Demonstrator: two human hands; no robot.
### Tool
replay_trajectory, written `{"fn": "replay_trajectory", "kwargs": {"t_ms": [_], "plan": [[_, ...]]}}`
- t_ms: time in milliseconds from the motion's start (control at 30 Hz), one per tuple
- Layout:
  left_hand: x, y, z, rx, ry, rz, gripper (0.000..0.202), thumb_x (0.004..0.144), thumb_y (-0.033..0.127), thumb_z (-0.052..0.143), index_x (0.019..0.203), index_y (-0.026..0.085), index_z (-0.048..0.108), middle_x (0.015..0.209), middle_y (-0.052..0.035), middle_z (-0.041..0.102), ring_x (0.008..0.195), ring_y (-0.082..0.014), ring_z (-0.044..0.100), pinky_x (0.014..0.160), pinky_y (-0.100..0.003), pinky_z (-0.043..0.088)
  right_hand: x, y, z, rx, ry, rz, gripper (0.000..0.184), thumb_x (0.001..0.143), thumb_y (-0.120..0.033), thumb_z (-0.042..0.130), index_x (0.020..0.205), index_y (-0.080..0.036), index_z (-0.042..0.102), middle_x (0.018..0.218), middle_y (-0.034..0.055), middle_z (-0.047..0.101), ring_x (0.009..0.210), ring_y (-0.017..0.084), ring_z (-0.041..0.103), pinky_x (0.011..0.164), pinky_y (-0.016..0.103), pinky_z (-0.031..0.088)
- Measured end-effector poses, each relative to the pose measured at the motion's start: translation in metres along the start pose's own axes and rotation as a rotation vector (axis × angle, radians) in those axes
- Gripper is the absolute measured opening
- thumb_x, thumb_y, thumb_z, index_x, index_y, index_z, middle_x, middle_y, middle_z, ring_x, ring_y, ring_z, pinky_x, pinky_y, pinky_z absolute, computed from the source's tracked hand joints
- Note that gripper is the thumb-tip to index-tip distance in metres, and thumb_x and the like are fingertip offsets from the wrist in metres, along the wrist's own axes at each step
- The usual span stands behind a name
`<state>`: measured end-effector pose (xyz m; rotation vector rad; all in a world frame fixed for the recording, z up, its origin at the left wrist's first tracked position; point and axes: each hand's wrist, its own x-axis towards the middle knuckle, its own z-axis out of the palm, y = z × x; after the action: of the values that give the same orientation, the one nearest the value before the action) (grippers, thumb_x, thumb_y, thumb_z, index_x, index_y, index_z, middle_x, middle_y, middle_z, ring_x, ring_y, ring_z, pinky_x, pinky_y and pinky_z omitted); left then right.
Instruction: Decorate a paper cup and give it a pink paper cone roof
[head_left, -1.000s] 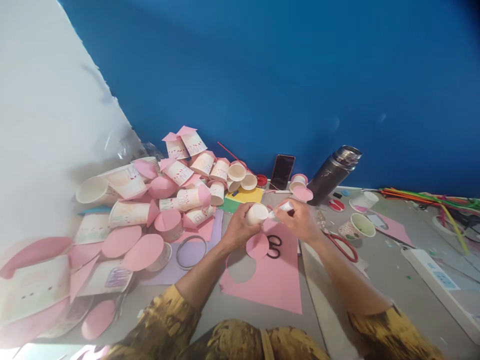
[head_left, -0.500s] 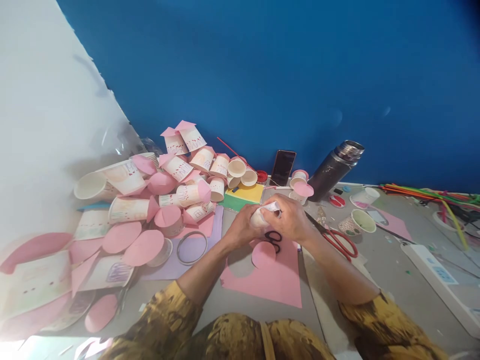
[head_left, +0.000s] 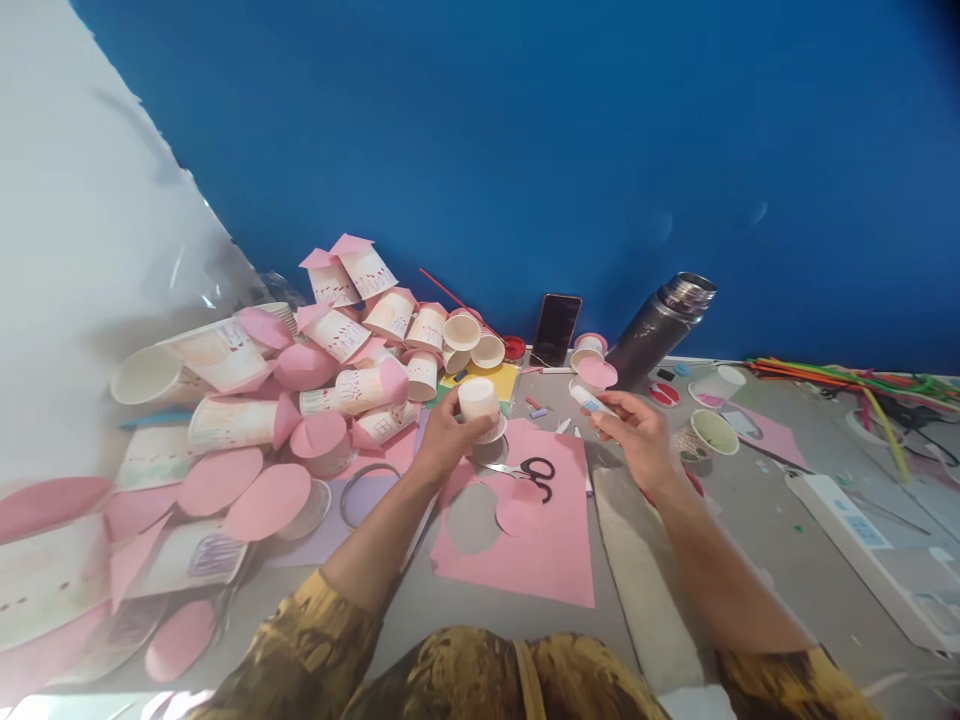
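Note:
My left hand (head_left: 444, 438) is wrapped round a small white paper cup (head_left: 478, 398), which looks bottom up with its wide rim lower. In my right hand (head_left: 639, 432), a white tube that looks like a glue stick (head_left: 588, 399) is pinched, its end pointing left, apart from the cup. Below the hands lies a pink paper sheet (head_left: 555, 560) with a round hole cut in it. Black-handled scissors (head_left: 536, 475) rest on its upper part, beside a pink paper circle (head_left: 519, 512).
Many decorated paper cups with pink tops (head_left: 259, 422) are heaped at left. Behind stand a phone (head_left: 556, 330) and a dark thermos (head_left: 660, 330). At right are a patterned cup (head_left: 711, 436), a white power strip (head_left: 862, 560) and coloured pipe cleaners (head_left: 817, 375). A cloth (head_left: 637, 540) lies right of the sheet.
My hands, together at the cup before, have moved apart. The right one has gone right with the glue stick; the left has moved left and turned the cup bottom up.

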<state>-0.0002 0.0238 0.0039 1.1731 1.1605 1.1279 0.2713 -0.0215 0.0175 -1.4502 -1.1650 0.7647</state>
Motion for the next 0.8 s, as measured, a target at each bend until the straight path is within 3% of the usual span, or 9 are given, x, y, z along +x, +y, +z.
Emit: {"fn": "replay_trajectory", "kwargs": {"t_ms": [100, 200, 367, 533, 633, 700, 800], "plan": [[-0.005, -0.003, 0.001, -0.047, -0.024, -0.036, 0.058, 0.06, 0.038, 0.087, 0.112, 0.019, 0.07, 0.11, -0.008, 0.075, 0.101, -0.0271, 0.068, 0.086, -0.037, 0.053, 0.002, 0.02, -0.002, 0.032, -0.028, 0.052, 0.05, 0.077, -0.058, 0.079, 0.111, -0.02, 0.079, 0.099, 0.0117, 0.082, 0.089, 0.028, 0.076, 0.069, 0.036, 0.057], [-0.01, -0.008, 0.004, 0.001, -0.036, -0.025, 0.058, 0.059, 0.035, 0.085, 0.112, 0.018, 0.07, 0.111, -0.0081, 0.075, 0.101, -0.0275, 0.068, 0.089, -0.039, 0.053, 0.01, 0.04, 0.0, -0.213, 0.012, -0.054, 0.054, 0.087, -0.064, 0.064, 0.113, -0.019, 0.081, 0.098, 0.0122, 0.081, 0.089, 0.029, 0.075, 0.075, 0.041, 0.057], [-0.012, -0.014, 0.005, 0.149, -0.01, 0.026, 0.063, 0.058, 0.033, 0.086, 0.117, 0.019, 0.07, 0.117, -0.0088, 0.073, 0.106, -0.0283, 0.067, 0.096, -0.043, 0.052, 0.02, 0.062, 0.005, -0.477, 0.133, -0.146, 0.045, 0.086, -0.058, 0.066, 0.102, -0.021, 0.084, 0.103, 0.014, 0.075, 0.104, 0.034, 0.063, 0.095, 0.05, 0.048], [-0.013, -0.017, 0.005, 0.207, -0.006, 0.036, 0.061, 0.062, 0.033, 0.085, 0.119, 0.019, 0.07, 0.12, -0.0093, 0.071, 0.11, -0.0291, 0.067, 0.098, -0.045, 0.051, 0.014, 0.065, 0.008, -0.641, 0.113, -0.207, 0.033, 0.087, -0.043, 0.068, 0.105, -0.02, 0.082, 0.098, 0.0133, 0.072, 0.105, 0.035, 0.058, 0.099, 0.051, 0.044], [-0.014, -0.017, 0.006, 0.209, 0.032, 0.04, 0.061, 0.065, 0.032, 0.084, 0.122, 0.02, 0.068, 0.124, -0.0101, 0.071, 0.111, -0.0282, 0.067, 0.099, -0.045, 0.051, 0.002, 0.055, 0.013, -0.694, 0.105, -0.338, 0.024, 0.091, -0.036, 0.066, 0.105, -0.021, 0.08, 0.101, 0.0129, 0.073, 0.105, 0.034, 0.059, 0.098, 0.05, 0.045], [-0.015, -0.017, 0.006, 0.218, 0.068, 0.057, 0.061, 0.067, 0.032, 0.083, 0.124, 0.02, 0.066, 0.126, -0.0107, 0.07, 0.112, -0.0273, 0.066, 0.1, -0.044, 0.051, -0.01, 0.045, 0.02, -0.657, -0.017, -0.489, 0.017, 0.094, -0.028, 0.062, 0.095, -0.024, 0.079, 0.098, 0.01, 0.073, 0.101, 0.03, 0.062, 0.094, 0.045, 0.049], [-0.015, -0.016, 0.006, 0.258, 0.095, 0.093, 0.057, 0.068, 0.031, 0.082, 0.123, 0.02, 0.066, 0.126, -0.0106, 0.069, 0.114, -0.0273, 0.065, 0.102, -0.044, 0.05, -0.027, 0.035, 0.033, -0.538, -0.386, -0.587, 0.014, 0.09, -0.019, 0.065, 0.09, -0.024, 0.077, 0.091, 0.0064, 0.072, 0.092, 0.025, 0.065, 0.088, 0.039, 0.053]]}}
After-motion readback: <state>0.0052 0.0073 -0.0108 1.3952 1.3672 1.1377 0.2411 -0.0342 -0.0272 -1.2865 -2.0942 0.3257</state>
